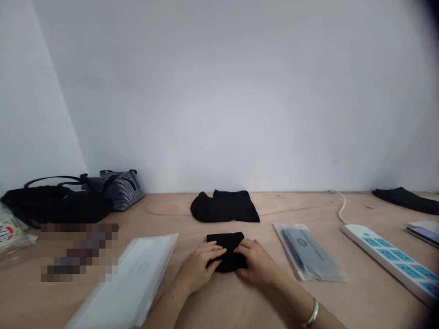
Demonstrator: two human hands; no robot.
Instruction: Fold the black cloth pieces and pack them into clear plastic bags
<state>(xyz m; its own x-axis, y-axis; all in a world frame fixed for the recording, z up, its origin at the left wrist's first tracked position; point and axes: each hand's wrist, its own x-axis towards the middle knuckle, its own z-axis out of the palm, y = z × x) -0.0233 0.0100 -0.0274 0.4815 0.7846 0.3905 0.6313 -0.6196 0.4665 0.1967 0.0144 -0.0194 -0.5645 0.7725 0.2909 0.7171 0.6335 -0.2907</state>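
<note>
A small folded black cloth (228, 260) lies on the wooden table in front of me. My left hand (200, 265) grips its left edge, fingers on top and thumb lower down. On the opposite side, my right hand (255, 262) has curled fingers and thumb on the cloth's right edge. A silver bangle circles my right wrist. Behind the hands lies another black cloth item (226, 206), flat and curved at its left end. The fingertips partly cover the folded cloth.
Left of my hands lies a stack of frosted plastic bags (137, 265); on the right is a filled frosted bag (307, 251). A white power strip (384, 256), phone (425, 234) and black cloth (404, 199) lie farther right. Black (51, 205) and striped bags (120, 192) stand back left.
</note>
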